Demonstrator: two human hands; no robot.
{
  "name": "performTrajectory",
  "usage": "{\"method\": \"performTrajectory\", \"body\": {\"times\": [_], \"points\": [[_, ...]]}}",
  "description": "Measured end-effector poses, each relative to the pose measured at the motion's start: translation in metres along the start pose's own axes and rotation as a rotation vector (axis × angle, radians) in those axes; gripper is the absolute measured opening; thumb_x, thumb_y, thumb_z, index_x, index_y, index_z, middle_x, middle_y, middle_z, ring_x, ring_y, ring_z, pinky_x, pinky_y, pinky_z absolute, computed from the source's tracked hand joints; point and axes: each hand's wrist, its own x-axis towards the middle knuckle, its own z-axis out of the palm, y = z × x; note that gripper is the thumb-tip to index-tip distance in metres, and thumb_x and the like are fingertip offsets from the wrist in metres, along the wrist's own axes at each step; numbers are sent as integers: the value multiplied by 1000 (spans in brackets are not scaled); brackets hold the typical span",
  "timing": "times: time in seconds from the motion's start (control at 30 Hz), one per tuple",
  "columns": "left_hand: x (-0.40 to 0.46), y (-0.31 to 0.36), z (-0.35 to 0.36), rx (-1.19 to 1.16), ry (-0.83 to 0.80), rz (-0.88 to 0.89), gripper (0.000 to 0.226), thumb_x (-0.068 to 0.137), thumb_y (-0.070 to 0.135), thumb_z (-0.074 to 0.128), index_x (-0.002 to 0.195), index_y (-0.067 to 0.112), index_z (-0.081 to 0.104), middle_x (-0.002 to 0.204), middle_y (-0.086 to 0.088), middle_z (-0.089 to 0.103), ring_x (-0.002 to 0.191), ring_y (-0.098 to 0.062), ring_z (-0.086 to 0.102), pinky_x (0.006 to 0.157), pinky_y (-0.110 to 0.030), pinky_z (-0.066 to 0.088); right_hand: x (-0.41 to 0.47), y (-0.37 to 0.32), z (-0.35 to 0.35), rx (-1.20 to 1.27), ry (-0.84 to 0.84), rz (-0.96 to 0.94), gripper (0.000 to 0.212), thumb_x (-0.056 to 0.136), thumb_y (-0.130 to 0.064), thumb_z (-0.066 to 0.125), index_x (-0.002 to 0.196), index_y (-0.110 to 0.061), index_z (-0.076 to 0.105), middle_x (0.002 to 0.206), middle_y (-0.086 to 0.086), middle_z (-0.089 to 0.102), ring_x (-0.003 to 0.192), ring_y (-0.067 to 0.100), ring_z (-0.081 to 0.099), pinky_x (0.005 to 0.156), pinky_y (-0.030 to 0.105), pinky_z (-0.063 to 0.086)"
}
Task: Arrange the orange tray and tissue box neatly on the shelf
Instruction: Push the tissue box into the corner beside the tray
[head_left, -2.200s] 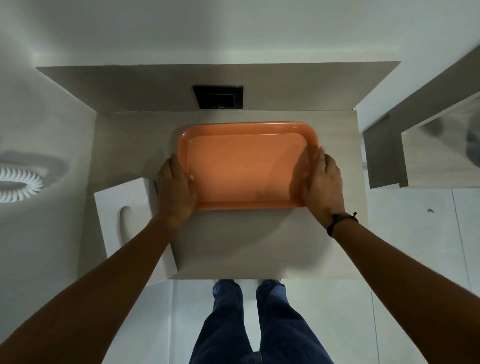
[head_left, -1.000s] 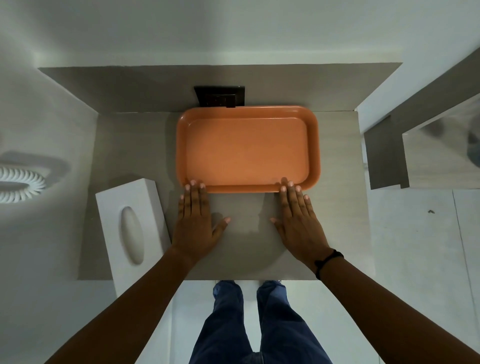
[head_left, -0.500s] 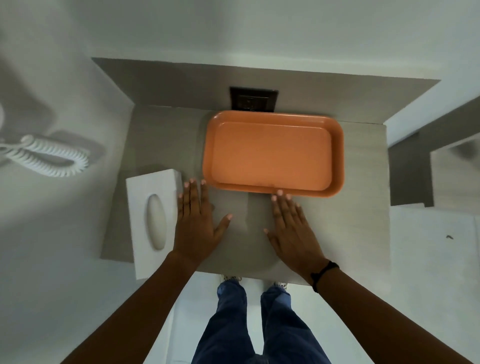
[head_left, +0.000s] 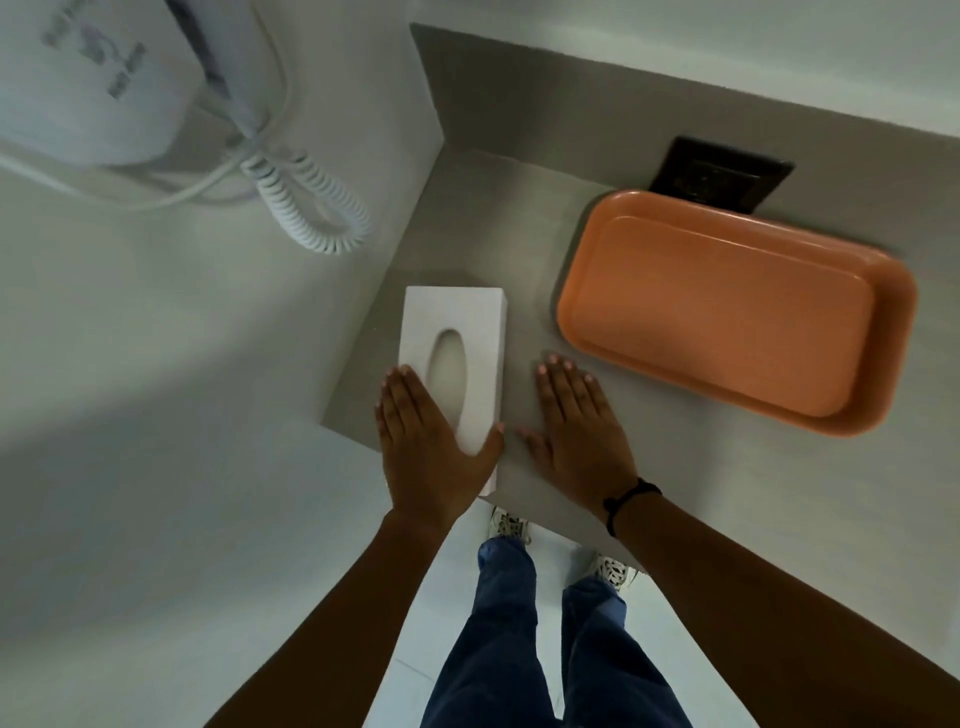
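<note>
Hands lie flat, palms down, side by side at the near edge of the shelf (head_left: 467, 218). The left hand (head_left: 423, 447) rests on the near end of the tissue box (head_left: 457, 343), fingers together and straight along its left part, thumb spread out to the right across the box's near right corner; the grip is flat and spread, closed round nothing. The right hand (head_left: 576, 431) lies on the bare shelf just right of the box, fingers together pointing away, thumb out to the left toward the left thumb, the two thumbs near but apart; it too holds nothing. A dark band (head_left: 626, 501) circles the right wrist.

The box is white and oblong, with an oval slot in its top, its long side running away from the person. It sits at the shelf's left front, and its near end juts past the shelf's front edge. The tray (head_left: 727, 312) is orange, empty, with rounded corners and a raised rim, lying flat at the shelf's right rear, apart from both hands and the box.

The left hand hides the box's near left corner. The tray's far rim covers the lower part of a dark wall plate (head_left: 722, 174). A white wall unit (head_left: 104, 78) with a coiled cord (head_left: 311, 208) is cut off at the top left, its markings blurred.
</note>
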Motion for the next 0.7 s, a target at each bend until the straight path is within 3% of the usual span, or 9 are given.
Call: {"method": "performTrajectory", "body": {"times": [0.23,0.7], "points": [[18,-3,-1,37,1,88,137,80,92,46,168,-5,9,176,-25,19,165,-40,21,134,-48,16,1,2,8,-16,50,0,82,110,-61,29,170,-7,16,179,15,20,167,29,19,137,47,17],[131,-2,-15,97,-7,310,132,84,87,45,168,-6,7,178,-27,12,166,-41,15,136,-51,16,0,4,18,-8,95,-1,82,109,-58,35,171,-9,13,180,12,16,168,27,13,136,47,18]]}}
